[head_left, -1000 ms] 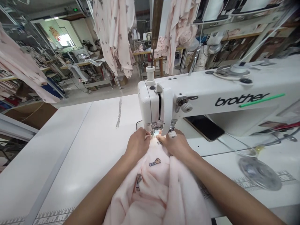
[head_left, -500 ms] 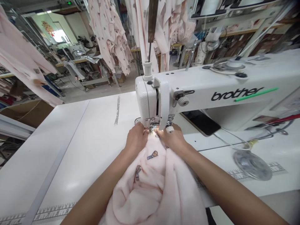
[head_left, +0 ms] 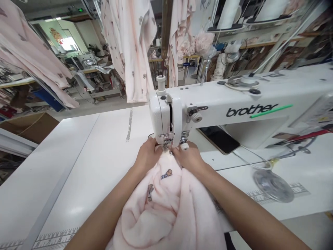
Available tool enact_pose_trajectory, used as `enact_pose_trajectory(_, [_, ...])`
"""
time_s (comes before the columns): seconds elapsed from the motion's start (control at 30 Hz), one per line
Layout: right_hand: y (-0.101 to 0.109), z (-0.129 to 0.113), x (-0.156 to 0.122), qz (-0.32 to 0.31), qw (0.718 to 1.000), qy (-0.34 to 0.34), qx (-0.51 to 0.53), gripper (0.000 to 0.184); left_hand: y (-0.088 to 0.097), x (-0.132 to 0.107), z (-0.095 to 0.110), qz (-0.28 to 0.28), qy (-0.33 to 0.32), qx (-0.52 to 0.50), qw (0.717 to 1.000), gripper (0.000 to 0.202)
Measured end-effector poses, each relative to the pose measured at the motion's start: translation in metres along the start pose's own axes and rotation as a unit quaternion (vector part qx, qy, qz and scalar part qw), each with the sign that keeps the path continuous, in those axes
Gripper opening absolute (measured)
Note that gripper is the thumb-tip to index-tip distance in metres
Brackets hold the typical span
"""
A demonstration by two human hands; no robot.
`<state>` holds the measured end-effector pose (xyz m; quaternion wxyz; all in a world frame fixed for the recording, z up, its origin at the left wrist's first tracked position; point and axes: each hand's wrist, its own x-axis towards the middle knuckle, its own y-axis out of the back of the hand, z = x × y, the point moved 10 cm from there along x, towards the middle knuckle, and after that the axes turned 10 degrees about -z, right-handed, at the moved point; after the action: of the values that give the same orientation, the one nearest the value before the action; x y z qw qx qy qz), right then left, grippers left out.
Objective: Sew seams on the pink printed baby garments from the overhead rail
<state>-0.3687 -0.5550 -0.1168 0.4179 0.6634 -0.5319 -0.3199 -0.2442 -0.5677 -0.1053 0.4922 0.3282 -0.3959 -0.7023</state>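
Note:
A pale pink plush fabric (head_left: 161, 205) with small printed figures lies bunched on the sewing table, its far end under the needle area of a white Brother sewing machine (head_left: 162, 114). Left of the needle, my left hand (head_left: 147, 154) grips the fabric's edge, thumb turned inward. My right hand (head_left: 189, 156) pinches the cloth on the other side, its fingers partly hidden behind the machine's knobs. Both hands are close to the presser foot (head_left: 165, 147). The fabric hangs toward me between my forearms.
A black-screened phone (head_left: 220, 139) lies beneath the machine arm, a white cable beside it. Further right is a clear round plastic disc (head_left: 273, 185). Ruler markings (head_left: 56, 239) run along the table's near edge. Pink printed garments (head_left: 137, 52) hang behind the table; thread cones (head_left: 229, 14) stand above.
My view has shifted slightly, so the machine sits lower and further left in the picture. The hanging garments appear in a different position. Both hands stay on the fabric beside the needle.

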Motion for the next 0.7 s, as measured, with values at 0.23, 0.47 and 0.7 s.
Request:
enact_pose_trajectory(0.23, [0.003,0.020,-0.008,0.003,0.983,0.014,0.183,0.042,0.000,0.001,-0.001,0.001,-0.014,-0.024,1.000,0.020])
enact_pose_trajectory(0.47, [-0.001,0.022,-0.006,-0.002,0.984,0.000,0.180,0.040,-0.002,0.001,-0.006,-0.002,0.002,-0.023,1.000,0.013])
enact_pose_trajectory(0.7, [0.001,0.020,-0.005,-0.009,0.984,0.011,0.177,0.035,-0.005,0.001,-0.008,-0.021,0.004,-0.045,0.999,0.015])
